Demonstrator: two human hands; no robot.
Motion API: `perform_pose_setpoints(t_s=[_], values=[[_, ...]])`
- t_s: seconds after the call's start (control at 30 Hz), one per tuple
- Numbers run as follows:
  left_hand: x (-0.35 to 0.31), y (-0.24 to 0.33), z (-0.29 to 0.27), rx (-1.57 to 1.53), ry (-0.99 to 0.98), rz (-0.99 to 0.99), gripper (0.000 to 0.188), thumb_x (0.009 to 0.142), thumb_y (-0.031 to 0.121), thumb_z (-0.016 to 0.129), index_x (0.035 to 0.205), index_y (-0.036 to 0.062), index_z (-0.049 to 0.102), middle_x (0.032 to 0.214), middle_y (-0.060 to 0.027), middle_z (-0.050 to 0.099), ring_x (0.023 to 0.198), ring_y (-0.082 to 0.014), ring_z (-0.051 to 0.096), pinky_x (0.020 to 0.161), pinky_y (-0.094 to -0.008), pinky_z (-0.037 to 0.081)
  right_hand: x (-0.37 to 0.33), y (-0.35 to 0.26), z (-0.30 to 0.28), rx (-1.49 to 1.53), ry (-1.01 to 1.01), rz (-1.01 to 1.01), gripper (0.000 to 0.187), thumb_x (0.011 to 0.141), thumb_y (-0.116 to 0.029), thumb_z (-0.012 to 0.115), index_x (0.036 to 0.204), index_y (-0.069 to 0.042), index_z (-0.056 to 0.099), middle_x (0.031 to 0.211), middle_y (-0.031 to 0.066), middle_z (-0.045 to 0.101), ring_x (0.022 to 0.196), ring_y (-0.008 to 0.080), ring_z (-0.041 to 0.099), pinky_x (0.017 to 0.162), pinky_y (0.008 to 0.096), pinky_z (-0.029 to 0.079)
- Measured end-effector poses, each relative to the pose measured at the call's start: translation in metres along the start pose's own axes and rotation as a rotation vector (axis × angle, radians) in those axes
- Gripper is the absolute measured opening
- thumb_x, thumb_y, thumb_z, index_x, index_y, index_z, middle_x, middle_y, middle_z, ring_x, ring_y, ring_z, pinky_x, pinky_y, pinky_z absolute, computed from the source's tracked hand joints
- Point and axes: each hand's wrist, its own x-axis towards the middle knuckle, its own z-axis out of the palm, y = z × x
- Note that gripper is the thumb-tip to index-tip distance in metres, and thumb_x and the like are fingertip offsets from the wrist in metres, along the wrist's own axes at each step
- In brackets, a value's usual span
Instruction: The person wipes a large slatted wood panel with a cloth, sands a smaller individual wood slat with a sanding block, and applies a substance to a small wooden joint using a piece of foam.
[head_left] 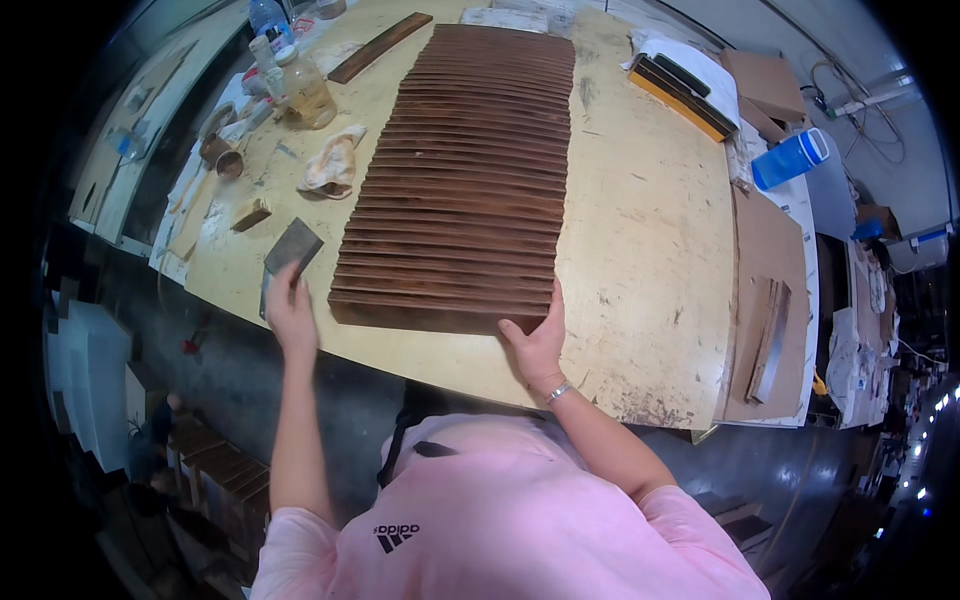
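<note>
A long row of dark brown wooden strips (460,170) lies packed side by side on the pale wooden table (640,260), with uneven ends along both sides. My right hand (538,348) grips its near right corner, thumb on the front face and fingers around the side. At the table's near left edge, my left hand (291,310) has its fingers closed on a folded dark grey sheet of sandpaper (295,246), beside the near left corner of the strips. Part of the sheet is hidden by the fingers.
Left of the strips lie a stained rag (335,163), a small block (250,214), a cup (222,158) and a glass jar (304,90). A loose brown strip (380,47) lies beyond. Rightward are a yellow-and-black tool (682,95), a blue bottle (788,158) and cardboard (765,240).
</note>
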Motion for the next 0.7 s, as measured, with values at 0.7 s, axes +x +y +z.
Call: perform_pose_setpoints(t_s=[0.7], values=[[0.186,0.035,0.110,0.617,-0.268,0.362,0.063,0.090,0.028,0.067,0.148,0.0219,0.043,0.150,-0.0155,0.045,0.128,-0.0392,0.051,0.101,-0.0493,0.045,0.005,-0.015,-0.004,-0.020,0.030,0.008,0.103,0.066,-0.010,0.084,0.153,0.001,0.028,0.146,0.0201,0.045,0.136,0.0332,0.045,0.115,0.0402,0.035]])
